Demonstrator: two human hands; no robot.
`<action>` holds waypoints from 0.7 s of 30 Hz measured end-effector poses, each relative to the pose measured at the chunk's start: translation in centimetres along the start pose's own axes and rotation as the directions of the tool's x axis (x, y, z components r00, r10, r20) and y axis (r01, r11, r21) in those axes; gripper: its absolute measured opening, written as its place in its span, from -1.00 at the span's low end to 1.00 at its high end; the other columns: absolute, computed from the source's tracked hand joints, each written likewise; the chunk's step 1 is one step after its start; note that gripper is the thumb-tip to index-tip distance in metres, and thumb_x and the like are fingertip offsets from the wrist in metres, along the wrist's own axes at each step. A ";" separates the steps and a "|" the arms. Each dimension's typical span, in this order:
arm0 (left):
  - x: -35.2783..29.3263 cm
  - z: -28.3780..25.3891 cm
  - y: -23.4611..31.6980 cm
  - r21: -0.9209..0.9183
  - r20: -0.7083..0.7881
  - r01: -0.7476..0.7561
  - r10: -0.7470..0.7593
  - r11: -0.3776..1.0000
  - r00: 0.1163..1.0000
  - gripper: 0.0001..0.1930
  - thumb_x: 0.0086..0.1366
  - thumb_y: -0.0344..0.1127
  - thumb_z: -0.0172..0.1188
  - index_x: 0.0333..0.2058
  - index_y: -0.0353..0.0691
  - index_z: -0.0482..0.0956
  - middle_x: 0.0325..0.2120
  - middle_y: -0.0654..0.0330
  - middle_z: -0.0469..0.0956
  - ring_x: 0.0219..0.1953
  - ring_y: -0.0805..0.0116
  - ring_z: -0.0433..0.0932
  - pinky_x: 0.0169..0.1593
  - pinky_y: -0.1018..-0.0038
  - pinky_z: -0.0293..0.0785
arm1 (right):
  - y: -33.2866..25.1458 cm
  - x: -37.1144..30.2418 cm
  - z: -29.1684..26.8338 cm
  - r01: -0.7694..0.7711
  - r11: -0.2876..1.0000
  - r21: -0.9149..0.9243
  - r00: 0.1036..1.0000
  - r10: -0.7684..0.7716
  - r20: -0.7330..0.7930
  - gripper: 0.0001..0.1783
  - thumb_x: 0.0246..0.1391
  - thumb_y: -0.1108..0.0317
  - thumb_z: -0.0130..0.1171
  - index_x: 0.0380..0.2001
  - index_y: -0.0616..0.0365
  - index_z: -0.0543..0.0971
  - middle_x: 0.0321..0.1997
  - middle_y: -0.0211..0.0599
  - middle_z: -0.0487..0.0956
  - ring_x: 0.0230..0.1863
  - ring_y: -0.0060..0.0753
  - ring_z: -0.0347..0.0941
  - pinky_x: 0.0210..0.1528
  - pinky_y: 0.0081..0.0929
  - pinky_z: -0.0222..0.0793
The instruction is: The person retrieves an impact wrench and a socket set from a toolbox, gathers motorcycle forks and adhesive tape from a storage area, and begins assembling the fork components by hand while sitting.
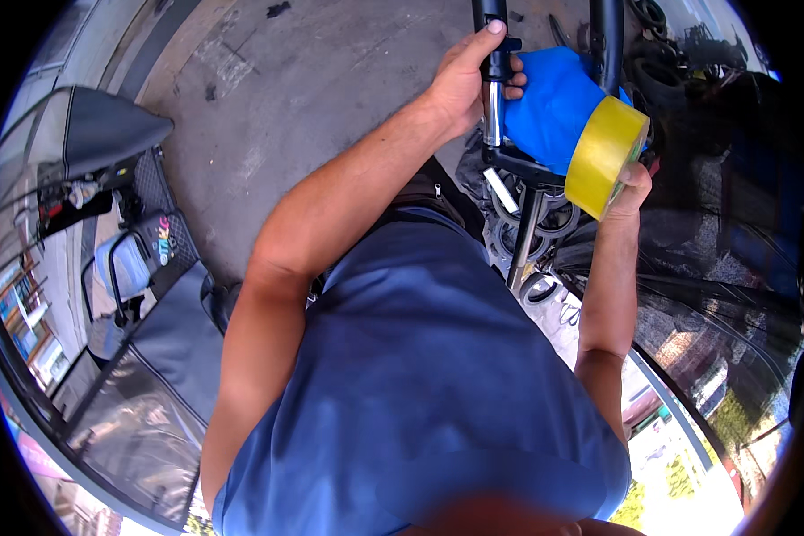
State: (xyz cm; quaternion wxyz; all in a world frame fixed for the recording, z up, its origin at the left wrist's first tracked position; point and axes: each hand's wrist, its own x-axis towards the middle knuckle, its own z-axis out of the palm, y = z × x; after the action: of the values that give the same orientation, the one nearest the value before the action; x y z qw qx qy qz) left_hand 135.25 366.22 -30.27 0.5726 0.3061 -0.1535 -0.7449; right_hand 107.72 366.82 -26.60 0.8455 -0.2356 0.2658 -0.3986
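My left hand (460,79) wraps around one leg of what looks like a bicycle suspension fork (494,114), black above with a bright silver tube below. Its thumb lies along the black part, and the fingertips show on the far side. In my right hand (632,195) is a wide roll of yellow tape (591,154), held by its lower right side with the thumb at the core. Blue plastic sheeting or cloth (549,105) fills the gap between the silver tube and the second black leg (607,43). The tape roll covers part of the blue material.
Several bicycle tyres or wheels (539,288) lie below the fork, with more black tyres (657,80) at the upper right. Dark glossy sheeting (715,205) rises on the right. A mesh-sided black frame with a grey cover (112,134) stands left on the concrete floor (268,116).
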 end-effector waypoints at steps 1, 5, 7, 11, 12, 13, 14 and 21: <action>3.2 0.7 1.3 0.013 -0.037 0.048 -0.047 0.999 0.998 -0.41 0.31 0.27 0.08 -0.04 -0.19 0.41 -0.34 0.17 0.56 -0.24 0.27 0.59 -0.16 0.36 0.62 | -1.8 1.9 0.1 0.004 1.000 -0.020 0.997 -0.006 -0.079 -0.15 -0.36 0.33 0.17 0.20 0.22 0.39 0.07 -0.05 0.57 0.03 -0.06 0.57 0.09 -0.16 0.50; 16.4 1.9 8.4 0.016 -0.110 0.189 -0.186 0.982 0.976 -0.50 0.25 0.15 0.25 -0.15 -0.15 0.36 -0.39 0.20 0.52 -0.34 0.32 0.58 -0.28 0.35 0.63 | -7.9 14.3 1.5 0.027 0.998 -0.054 0.974 -0.038 -0.224 -0.16 -0.34 0.29 0.20 0.18 0.22 0.40 0.00 -0.09 0.60 -0.07 -0.13 0.61 -0.01 -0.23 0.57; 24.8 2.6 9.6 0.044 -0.114 0.214 -0.208 0.976 0.972 -0.49 0.22 0.12 0.30 -0.15 -0.14 0.34 -0.42 0.22 0.49 -0.36 0.35 0.58 -0.34 0.39 0.62 | -11.6 20.2 -1.4 0.051 0.998 -0.048 0.974 -0.060 -0.218 -0.17 -0.33 0.30 0.19 0.19 0.23 0.40 0.00 -0.08 0.61 -0.06 -0.12 0.61 0.00 -0.23 0.57; 41.4 4.3 13.3 0.161 -0.168 0.259 -0.232 0.952 0.958 -0.46 0.20 0.12 0.34 -0.14 -0.16 0.33 -0.39 0.23 0.46 -0.38 0.36 0.55 -0.31 0.38 0.61 | -19.5 32.6 -6.0 0.125 0.992 -0.006 0.940 -0.121 -0.319 -0.19 -0.30 0.34 0.17 0.19 0.26 0.39 0.02 -0.06 0.60 -0.03 -0.06 0.60 0.07 -0.19 0.53; 45.8 4.6 14.9 0.142 -0.158 0.263 -0.240 0.954 0.958 -0.45 0.20 0.11 0.34 -0.12 -0.17 0.32 -0.39 0.22 0.46 -0.35 0.35 0.56 -0.29 0.37 0.62 | -22.2 36.5 -6.2 0.108 0.994 -0.025 0.938 -0.110 -0.330 -0.19 -0.30 0.34 0.17 0.19 0.26 0.39 0.03 -0.06 0.59 -0.03 -0.05 0.59 0.08 -0.18 0.53; 50.3 4.9 16.9 0.121 -0.147 0.270 -0.251 0.955 0.957 -0.43 0.20 0.11 0.34 -0.10 -0.18 0.30 -0.38 0.21 0.46 -0.33 0.34 0.57 -0.28 0.35 0.62 | -25.0 40.5 -6.1 0.090 0.995 -0.044 0.934 -0.100 -0.344 -0.19 -0.30 0.34 0.17 0.19 0.27 0.39 0.03 -0.05 0.59 -0.03 -0.04 0.59 0.08 -0.17 0.52; 53.6 5.0 18.6 0.095 -0.144 0.275 -0.260 0.957 0.955 -0.42 0.20 0.11 0.34 -0.09 -0.19 0.29 -0.38 0.20 0.47 -0.30 0.32 0.58 -0.26 0.33 0.63 | -27.5 43.7 -5.9 0.062 0.996 -0.061 0.931 -0.080 -0.357 -0.19 -0.30 0.34 0.17 0.19 0.27 0.39 0.03 -0.05 0.59 -0.02 -0.03 0.59 0.09 -0.16 0.52; 80.1 12.2 26.4 -0.040 0.079 0.071 -0.067 0.997 0.995 -0.45 0.23 -0.18 0.36 0.00 -0.19 0.20 -0.33 0.06 0.54 -0.40 0.21 0.67 -0.29 0.30 0.68 | -50.7 65.0 -13.2 -0.008 0.998 0.063 0.982 0.020 -0.190 -0.16 -0.25 0.34 0.17 0.23 0.33 0.31 0.11 0.07 0.53 0.06 0.06 0.55 0.14 -0.01 0.47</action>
State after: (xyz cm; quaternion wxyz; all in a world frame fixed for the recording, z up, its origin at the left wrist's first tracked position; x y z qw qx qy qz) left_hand 134.99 281.02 -28.03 0.5464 0.2697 -0.1491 -0.7787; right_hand 106.61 283.44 -22.49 0.8259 -0.1681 0.3347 -0.4215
